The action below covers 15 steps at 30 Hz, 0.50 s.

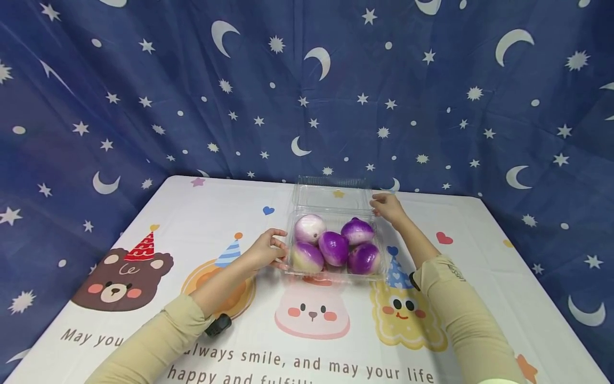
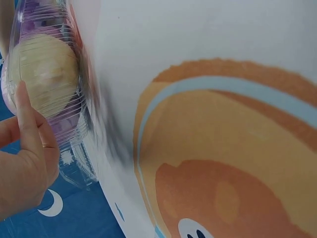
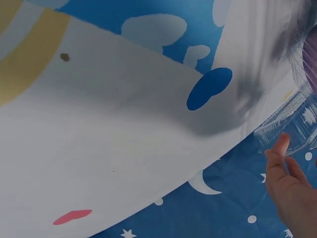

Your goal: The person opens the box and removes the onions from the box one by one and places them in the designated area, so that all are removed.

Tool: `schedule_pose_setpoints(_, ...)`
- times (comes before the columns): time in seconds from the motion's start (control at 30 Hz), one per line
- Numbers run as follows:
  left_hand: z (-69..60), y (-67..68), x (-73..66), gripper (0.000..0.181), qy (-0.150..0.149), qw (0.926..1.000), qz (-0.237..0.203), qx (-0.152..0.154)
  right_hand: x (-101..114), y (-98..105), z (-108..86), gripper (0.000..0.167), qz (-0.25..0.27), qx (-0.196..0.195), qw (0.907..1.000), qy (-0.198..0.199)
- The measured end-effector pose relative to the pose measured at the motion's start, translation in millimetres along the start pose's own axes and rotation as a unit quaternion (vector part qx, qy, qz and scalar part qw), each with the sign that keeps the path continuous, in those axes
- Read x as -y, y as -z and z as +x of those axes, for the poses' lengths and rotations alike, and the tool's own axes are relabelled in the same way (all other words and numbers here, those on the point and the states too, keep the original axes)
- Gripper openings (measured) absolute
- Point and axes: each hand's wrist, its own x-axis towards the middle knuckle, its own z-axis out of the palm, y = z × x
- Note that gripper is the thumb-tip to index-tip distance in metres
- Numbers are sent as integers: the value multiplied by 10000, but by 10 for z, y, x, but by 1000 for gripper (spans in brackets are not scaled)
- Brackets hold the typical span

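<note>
A clear plastic clamshell box [image 1: 336, 274] stands on the table with several round, glossy purple-and-white vegetables [image 1: 333, 248] that look like turnips. Its hinged lid [image 1: 331, 197] is folded back toward the curtain. At the box's left side is my left hand [image 1: 266, 249]; in the left wrist view its index finger [image 2: 28, 119] lies straight against the ribbed wall, beside a pale vegetable [image 2: 47, 74]. My right hand [image 1: 389, 208] is at the right edge of the lid and pinches it with the fingertips. In the right wrist view, part of that hand [image 3: 292, 193] is cut off.
A white tablecloth [image 1: 230, 213] with printed cartoon figures and lettering covers the table. Behind it hangs a dark blue curtain [image 1: 259, 69] with moons and stars, close to the table's back edge. A black strap piece [image 1: 218, 324] shows at the left wrist.
</note>
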Motion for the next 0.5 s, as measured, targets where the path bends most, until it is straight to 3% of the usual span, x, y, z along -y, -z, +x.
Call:
schedule_pose_setpoints(0.17,-10,-4,26,51,90,9999,-111,6,451,-78,-368,59,-429,332,9981,-305)
schedule_pose_setpoints(0.33,-5,0,23,52,182,9997,-189,-23,559,-78,-474,63,-1464,106,9890,176)
schedule_pose_setpoints(0.4,-9,-1,9,52,192,9996,-208,-14,757,-103,-609,60,-1783,-24,9836,277)
schedule_pose_setpoints(0.5,-13,5,-9,53,197,9996,-208,23,1243,-165,-927,52,-1823,-108,9831,164)
